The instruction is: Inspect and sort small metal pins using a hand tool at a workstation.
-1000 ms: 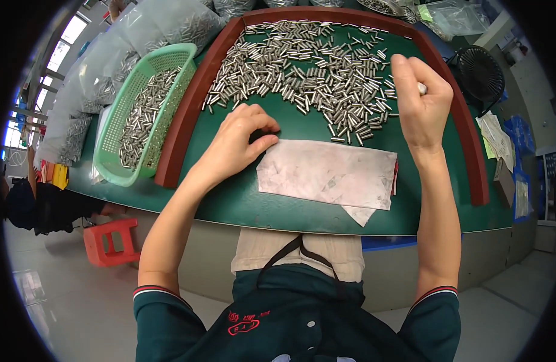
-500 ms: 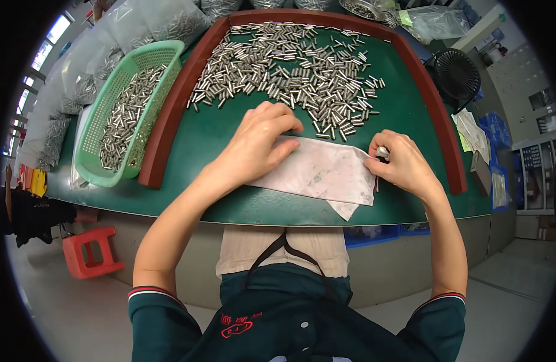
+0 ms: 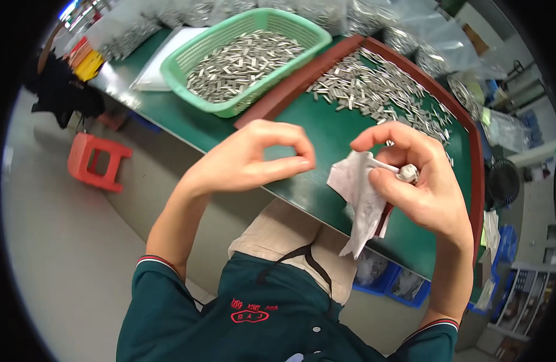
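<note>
**Wrinkled paper and a metal piece lifted over the counter**

The long green counter (image 3: 326,136) runs from ten o'clock to four o'clock beneath my hands. On it, at one o'clock, a dark red-rimmed tray (image 3: 278,104) carries a spread of small silver metal pins (image 3: 380,90). At eleven o'clock sits a green plastic basket (image 3: 302,30) heaped with more of them. My right hand (image 3: 420,181), at three o'clock, pinches a crumpled white paper sheet (image 3: 359,199) and a small silver metal piece (image 3: 406,174) between thumb and fingers. My left hand (image 3: 254,160), near centre, curls its fingers (image 3: 290,136) to the thumb, grasping nothing I can see.
</note>
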{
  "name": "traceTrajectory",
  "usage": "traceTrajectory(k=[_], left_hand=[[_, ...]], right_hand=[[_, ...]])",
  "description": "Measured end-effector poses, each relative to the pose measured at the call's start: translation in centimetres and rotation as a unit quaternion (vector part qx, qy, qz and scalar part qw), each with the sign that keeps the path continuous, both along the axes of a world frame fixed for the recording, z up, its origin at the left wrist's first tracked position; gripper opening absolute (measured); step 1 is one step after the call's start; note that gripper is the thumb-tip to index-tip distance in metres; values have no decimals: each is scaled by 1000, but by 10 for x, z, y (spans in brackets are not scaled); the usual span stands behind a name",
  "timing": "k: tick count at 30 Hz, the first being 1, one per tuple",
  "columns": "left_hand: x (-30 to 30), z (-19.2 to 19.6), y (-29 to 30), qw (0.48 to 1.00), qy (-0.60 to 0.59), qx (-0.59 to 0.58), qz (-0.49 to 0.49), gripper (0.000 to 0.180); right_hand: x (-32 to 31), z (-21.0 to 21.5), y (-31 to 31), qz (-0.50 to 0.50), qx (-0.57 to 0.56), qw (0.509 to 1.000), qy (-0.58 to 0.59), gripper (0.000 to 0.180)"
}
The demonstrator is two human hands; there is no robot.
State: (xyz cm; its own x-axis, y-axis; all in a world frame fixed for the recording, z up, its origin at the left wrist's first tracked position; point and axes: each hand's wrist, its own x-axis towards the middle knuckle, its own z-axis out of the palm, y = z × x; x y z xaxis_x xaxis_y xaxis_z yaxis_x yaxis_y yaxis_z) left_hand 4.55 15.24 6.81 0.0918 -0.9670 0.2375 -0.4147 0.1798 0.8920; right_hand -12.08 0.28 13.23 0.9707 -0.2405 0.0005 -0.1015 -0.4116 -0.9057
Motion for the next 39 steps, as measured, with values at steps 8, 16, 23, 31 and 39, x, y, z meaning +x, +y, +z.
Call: traceTrajectory(k=[8, 16, 23, 31, 39], left_hand=[[-2, 8, 150, 872, 2, -192, 450, 65], [19, -150, 245, 731, -417, 11, 540, 64], [-1, -231, 322, 657, -137, 411, 617, 62], [16, -45, 190, 936, -56, 108, 329, 33], [17, -28, 80, 983, 91, 152, 38, 22]], right_hand=[[123, 21, 114, 260, 7, 964, -57, 24], [172, -41, 201, 298, 45, 945, -126, 8], [178, -83, 195, 293, 1, 956, 10, 11], [134, -49, 147, 275, -36, 957, -84, 14], [-11, -30, 4, 31, -34, 999, -2, 10]])
